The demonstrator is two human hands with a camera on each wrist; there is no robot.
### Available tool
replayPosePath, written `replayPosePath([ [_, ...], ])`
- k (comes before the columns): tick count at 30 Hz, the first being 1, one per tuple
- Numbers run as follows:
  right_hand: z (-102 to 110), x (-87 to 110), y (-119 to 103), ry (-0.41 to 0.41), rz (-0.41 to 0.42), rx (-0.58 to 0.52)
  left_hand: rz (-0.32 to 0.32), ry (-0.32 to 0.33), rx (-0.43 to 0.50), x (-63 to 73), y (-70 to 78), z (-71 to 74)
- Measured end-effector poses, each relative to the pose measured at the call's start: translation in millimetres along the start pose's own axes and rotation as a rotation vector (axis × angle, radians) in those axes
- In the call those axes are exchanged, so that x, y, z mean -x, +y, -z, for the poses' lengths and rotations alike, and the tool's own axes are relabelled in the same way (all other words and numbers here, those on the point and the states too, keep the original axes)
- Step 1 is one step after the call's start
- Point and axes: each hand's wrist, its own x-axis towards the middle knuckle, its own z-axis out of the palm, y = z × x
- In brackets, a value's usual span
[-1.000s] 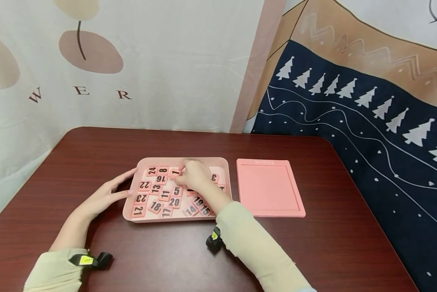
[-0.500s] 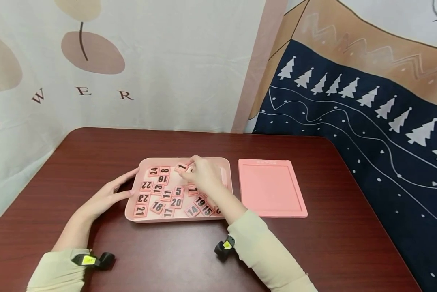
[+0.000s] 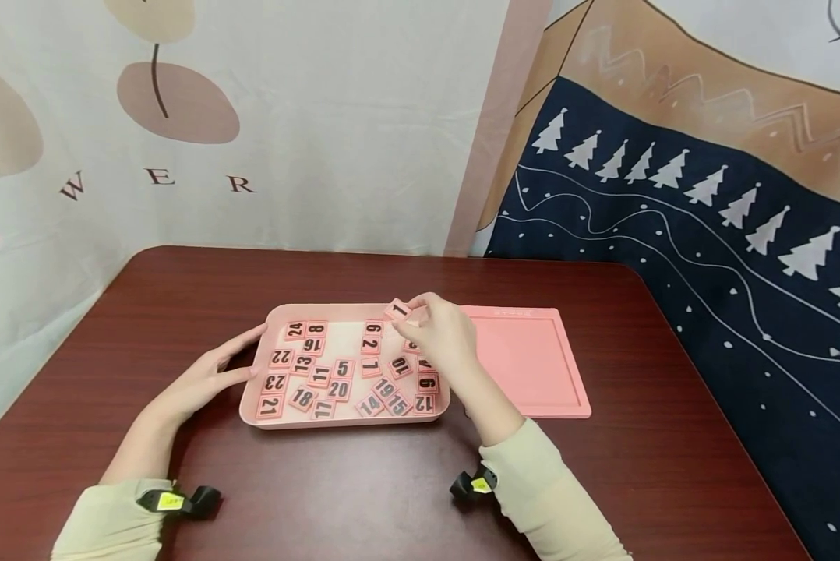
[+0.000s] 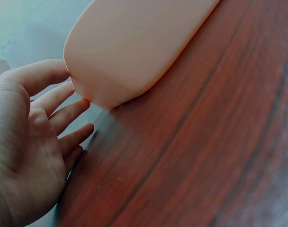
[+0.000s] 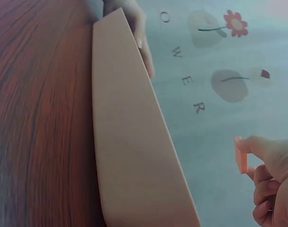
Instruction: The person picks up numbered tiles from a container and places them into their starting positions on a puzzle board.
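Observation:
A shallow pink tray (image 3: 336,425) lies on the table, with several pink number tiles (image 3: 339,389) spread inside, some turned sideways or upside down. My right hand (image 3: 444,335) pinches a tile marked 1 (image 3: 397,310) between thumb and fingertips, raised over the tray's far right part. In the right wrist view, the pinched tile (image 5: 241,155) shows edge-on, above the level of the tray wall (image 5: 130,132). At the tray's left end is my left hand (image 3: 199,378), its fingers extended and spread. The left wrist view shows its fingertips touching the tray's edge (image 4: 125,47).
Just right of the tray lies a flat pink square board (image 3: 521,362) with a raised border, partly behind my right hand. The dark red wooden table (image 3: 308,491) extends around both. A printed curtain (image 3: 357,156) hangs beyond the far edge.
My right hand has picked up the 1 tile from the tray's upper middle and carried it right, uncovering the 6 and 2 tiles. The left hand stays at the tray's left end.

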Motion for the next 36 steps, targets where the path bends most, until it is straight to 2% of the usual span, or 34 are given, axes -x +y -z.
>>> replayPosePath([
  [7, 19, 3.2, 27, 0.14, -0.026, -0.023, 0.005, -0.001, -0.01, -2.2, -0.3, 0.3],
  [15, 35, 7.3, 59, 0.23, -0.12, -0.019, 0.025, 0.002, -0.02, -3.5, 1.5, 0.4],
  [25, 35, 9.4, 88, 0.248, -0.251, -0.001, 0.024, 0.001, 0.006, -0.9, 0.3, -0.3],
  [36, 17, 6.9, 106, 0.227, -0.348, 0.053, 0.004, 0.003, 0.015, -1.0, -0.2, -0.4],
])
